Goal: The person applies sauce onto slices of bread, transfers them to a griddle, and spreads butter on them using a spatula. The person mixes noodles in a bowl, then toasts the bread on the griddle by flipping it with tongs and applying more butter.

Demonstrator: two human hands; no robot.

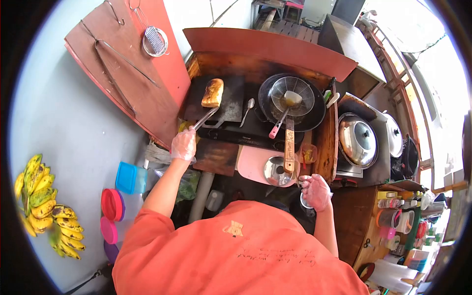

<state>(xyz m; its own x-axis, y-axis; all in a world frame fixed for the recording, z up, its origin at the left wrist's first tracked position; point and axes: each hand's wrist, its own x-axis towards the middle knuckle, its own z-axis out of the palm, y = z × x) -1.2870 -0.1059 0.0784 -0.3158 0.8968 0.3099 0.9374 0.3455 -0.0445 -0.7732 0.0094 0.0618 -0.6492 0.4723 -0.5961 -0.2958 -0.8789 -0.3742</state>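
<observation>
My left hand (184, 144), in a clear plastic glove, is closed round the handle of metal tongs (206, 118). The tips of the tongs reach the near end of a browned piece of bread (213, 93) on a dark square griddle (229, 91). Whether they grip it cannot be made out. My right hand (316, 191), also gloved, is low on the right with its fingers curled, beside a small round container (306, 200) and a pink board (251, 164). What its fingers hold, if anything, is too small to tell. A metal lid (277, 171) lies on the board.
Right of the griddle, a black wok (314, 118) holds a strainer (291, 125) and a pink-handled ladle (279, 123). A spoon (247, 110) lies between wok and griddle. Lidded pots (356, 142) stand right, bananas (42, 196) hang left. A red panel (265, 49) rises behind the stove.
</observation>
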